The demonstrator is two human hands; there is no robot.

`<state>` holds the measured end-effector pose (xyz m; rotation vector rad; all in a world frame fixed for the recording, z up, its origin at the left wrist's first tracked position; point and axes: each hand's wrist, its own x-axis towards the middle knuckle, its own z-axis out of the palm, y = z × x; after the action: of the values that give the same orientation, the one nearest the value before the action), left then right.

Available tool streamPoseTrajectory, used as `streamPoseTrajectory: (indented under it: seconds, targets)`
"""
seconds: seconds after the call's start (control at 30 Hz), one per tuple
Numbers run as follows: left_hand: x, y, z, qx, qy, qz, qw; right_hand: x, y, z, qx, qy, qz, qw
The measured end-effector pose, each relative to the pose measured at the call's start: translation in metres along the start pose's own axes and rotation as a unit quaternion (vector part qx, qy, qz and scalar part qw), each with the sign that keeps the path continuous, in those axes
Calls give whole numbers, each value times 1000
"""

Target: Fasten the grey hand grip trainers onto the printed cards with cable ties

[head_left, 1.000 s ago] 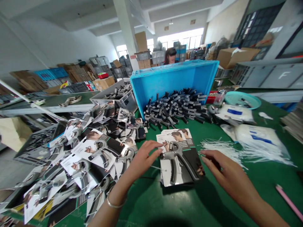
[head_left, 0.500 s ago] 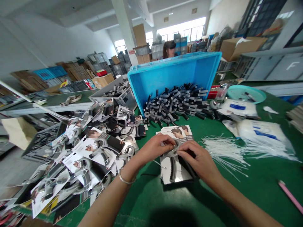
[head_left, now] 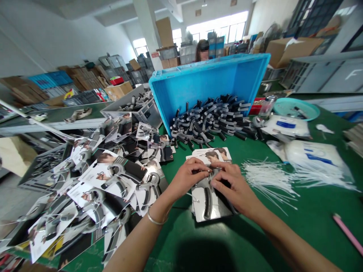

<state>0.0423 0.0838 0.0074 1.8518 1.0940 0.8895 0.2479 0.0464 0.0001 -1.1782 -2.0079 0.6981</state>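
A grey hand grip exerciser [head_left: 208, 200] lies on a stack of printed cards [head_left: 218, 211] on the green table. Bent over its top end from the left, my left hand [head_left: 190, 176] has thumb and fingertips pressed together near the spring. My right hand [head_left: 231, 185] meets it from the other side, its fingers curled and pinching at the same spot. A thin white cable tie [head_left: 193, 196] sticks out left of the card. What exactly the fingertips hold is too small to tell.
Behind stands a tipped blue crate [head_left: 195, 85] with many grips [head_left: 210, 121]. Carded grips [head_left: 119, 179] pile up at left. Loose cable ties [head_left: 266, 179], plastic bags [head_left: 320, 156] and a teal tray [head_left: 306, 109] are at right. A person [head_left: 202, 51] is beyond the crate.
My right index finger has stretched over the top of the grip towards my left fingertips. Both hands stay at the card stack. The view has shifted slightly.
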Motion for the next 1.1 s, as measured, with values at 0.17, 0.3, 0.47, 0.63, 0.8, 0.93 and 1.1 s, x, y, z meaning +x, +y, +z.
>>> streamPoseTrajectory:
  seconds: [0.17, 0.3, 0.47, 0.63, 0.8, 0.93, 1.1]
  targets:
    - [-3, -2, 4, 16, 20, 15, 1000, 2, -1, 0, -15, -23, 4, 1000]
    - [-5, -3, 3, 24, 11, 22, 999, 4, -4, -1, -8, -29, 14, 999]
    - [-6, -5, 2, 25, 5, 36, 999, 6, -5, 0, -1, -25, 14, 1000]
    - [-9, -5, -1, 23, -8, 68, 997, 7, -3, 3, -1, -21, 15, 1000]
    - [-9, -3, -6, -16, -48, 61, 997, 8, -4, 5, 6, 12, 41, 999]
    - [-2, 7, -10, -49, -35, -4, 998, 6, -4, 5, -1, 15, 28, 999]
    - [-13, 50, -9, 231, 12, 122, 965, 6, -4, 6, -14, 24, 18, 999]
